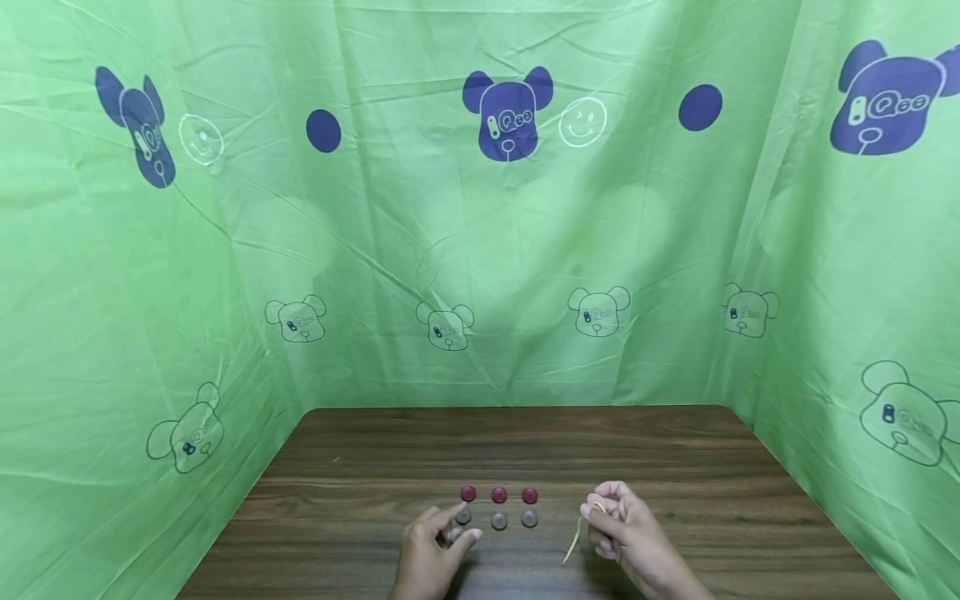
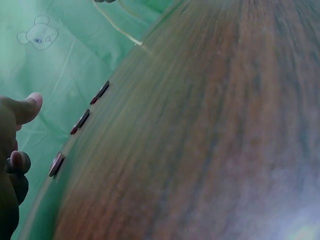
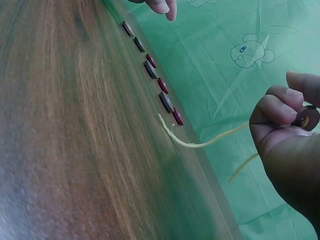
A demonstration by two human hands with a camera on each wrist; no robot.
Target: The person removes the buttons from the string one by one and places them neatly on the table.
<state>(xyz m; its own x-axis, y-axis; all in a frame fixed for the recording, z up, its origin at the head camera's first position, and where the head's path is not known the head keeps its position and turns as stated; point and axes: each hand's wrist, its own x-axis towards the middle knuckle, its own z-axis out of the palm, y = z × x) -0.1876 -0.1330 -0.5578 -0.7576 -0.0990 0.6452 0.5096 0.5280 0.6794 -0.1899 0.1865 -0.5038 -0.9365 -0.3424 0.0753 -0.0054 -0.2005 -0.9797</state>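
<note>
From the head view I saw a dark wooden bench (image 1: 375, 450) walled on three sides by a green cloth (image 1: 450, 250) printed with bear faces. Both of my hands worked close to the bench's near edge.

My right hand (image 1: 626, 521) was raised just above the bench, toward the near right. Its fingers (image 3: 272, 107) were curled and pinching a small brown button (image 3: 307, 119) against the thumb, and the same hand held a pale yellow thread (image 1: 576, 537). The thread hung down from the hand, and its loose end lay on the wood just right of the button rows.

My left hand (image 1: 431, 550) sat at the near edge, left of centre. Its fingers were bent around a grey button (image 1: 455, 534), which I took to be pinched between thumb and forefinger, though that button was small and partly hidden. The left wrist view showed only a thumb and one curled fingertip.

Between the hands, near the middle of the near edge, the other buttons lay flat in two rows. Three red buttons (image 1: 498, 495) formed the far row. Three grey buttons (image 1: 498, 521) formed the near row, and the leftmost of them lay just beside my left fingertips.
</note>
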